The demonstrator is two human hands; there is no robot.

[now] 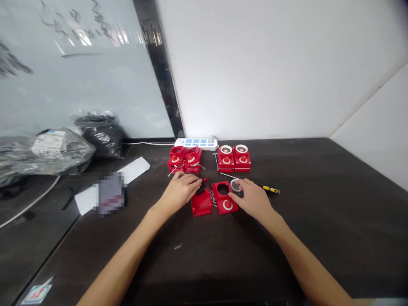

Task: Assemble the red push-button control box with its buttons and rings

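Observation:
My left hand (180, 191) closes its fingers on a small black part (202, 187) at the upper end of an open red housing (202, 206). Whether that part sits in the housing or just above it, I cannot tell. In my right hand (253, 197) is a round black part with a white rim (236, 185), pinched between thumb and fingers. Just left of it lies a red cover plate (225, 199), with a round hole and a red knob on a white ring. Small metal screws (213, 198) lie between housing and plate.
Red assembled units (234, 159) and red stacked units (185, 159) stand behind my hands, before a white power strip (196, 143). A black-and-yellow screwdriver (269, 188) lies right of my right hand. Plastic-wrapped bags (100, 134) and a white paper strip (137, 170) are at left.

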